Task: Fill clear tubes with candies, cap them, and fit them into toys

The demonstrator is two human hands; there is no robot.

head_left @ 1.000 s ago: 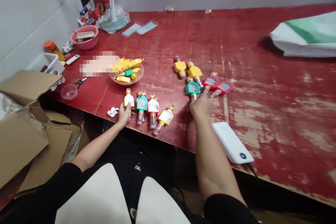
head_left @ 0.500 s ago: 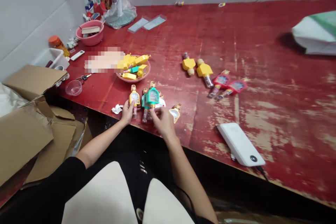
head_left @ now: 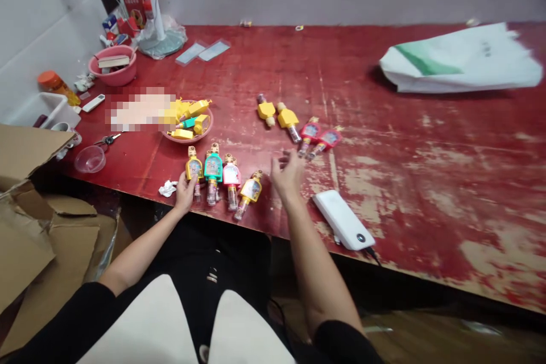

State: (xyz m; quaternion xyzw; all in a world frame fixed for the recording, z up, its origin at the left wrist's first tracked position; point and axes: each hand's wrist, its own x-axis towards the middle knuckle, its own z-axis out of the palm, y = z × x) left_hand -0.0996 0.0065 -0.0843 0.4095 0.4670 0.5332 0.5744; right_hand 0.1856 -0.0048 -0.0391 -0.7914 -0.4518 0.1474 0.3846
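Note:
My left hand (head_left: 185,193) grips a yellow toy (head_left: 194,168) with a brown animal head and a clear tube below, at the table's near edge. Right of it lie a green toy (head_left: 213,166), a pink toy (head_left: 231,174) and a second yellow toy (head_left: 251,189), the last one tilted. Another piece is partly hidden behind the green toy. My right hand (head_left: 289,176) is over the table with its fingers apart, holding nothing. Just beyond its fingertips lie two red toys (head_left: 309,130), and farther back are two yellow toys (head_left: 287,118) turned face down.
A pink bowl (head_left: 193,140) holds several yellow pieces and a green one. A white power bank (head_left: 341,219) with a cable lies by the front edge. Farther off are a white bag (head_left: 464,62), a lamp base (head_left: 164,42) and a clear cup (head_left: 90,159). Cardboard (head_left: 72,239) stands left.
My right hand has left the green toy and moved right, toward the red toys. The green toy now lies in the row. My left hand keeps its yellow toy; the view has swung right.

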